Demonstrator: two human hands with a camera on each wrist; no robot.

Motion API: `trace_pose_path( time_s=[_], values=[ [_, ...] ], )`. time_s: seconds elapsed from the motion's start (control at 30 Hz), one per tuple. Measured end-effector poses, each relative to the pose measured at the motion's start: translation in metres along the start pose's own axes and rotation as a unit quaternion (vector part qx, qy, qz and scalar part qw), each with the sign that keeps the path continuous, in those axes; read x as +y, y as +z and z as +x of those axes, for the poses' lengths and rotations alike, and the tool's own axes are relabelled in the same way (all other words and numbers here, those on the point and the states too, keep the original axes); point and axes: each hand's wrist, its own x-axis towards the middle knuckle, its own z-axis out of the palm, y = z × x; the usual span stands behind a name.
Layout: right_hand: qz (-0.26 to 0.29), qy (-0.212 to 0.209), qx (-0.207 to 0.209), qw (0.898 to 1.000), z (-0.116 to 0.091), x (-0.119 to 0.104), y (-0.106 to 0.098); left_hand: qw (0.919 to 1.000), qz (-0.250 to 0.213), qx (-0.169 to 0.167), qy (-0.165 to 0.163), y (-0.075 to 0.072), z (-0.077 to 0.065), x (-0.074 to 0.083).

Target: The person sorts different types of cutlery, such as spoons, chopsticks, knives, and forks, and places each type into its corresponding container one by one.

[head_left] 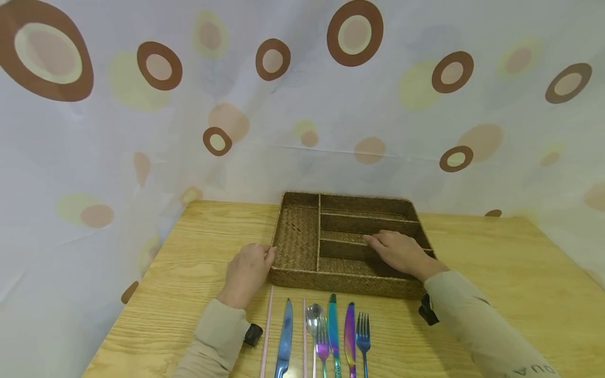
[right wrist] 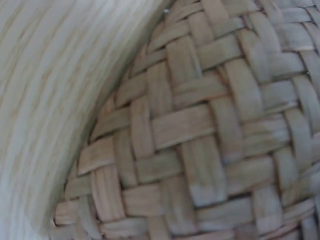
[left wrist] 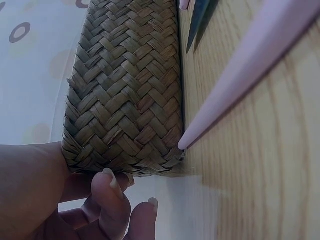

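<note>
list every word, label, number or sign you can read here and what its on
Right sleeve: dark letters, perhaps "AUA", partly cut off, so uncertain.
Teal knife handle: marks too small to read.
Woven tray: no text visible.

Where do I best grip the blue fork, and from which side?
I'd pinch the blue fork by its neck, just below the tines, from above and slightly right. It lies with its tines pointing toward the woven tray; the neck is narrow, and the purple knife lies close on its left, so the right side likely gives more room.
</note>
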Motion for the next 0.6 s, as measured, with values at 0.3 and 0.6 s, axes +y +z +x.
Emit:
trace_pose_path(
  time_s=[0.3, 0.6],
  values=[
    [0.033, -0.041, 0.036, 0.998, -0.005, 0.003, -0.002, 1.0, 0.001, -0.003, -0.002, 0.003, 0.0, 0.001],
    [0.022, -0.123, 0.166, 0.978, -0.022, -0.015, -0.011, 1.0, 0.006, 0.004, 0.003, 0.002, 0.0, -0.001]
  ],
)
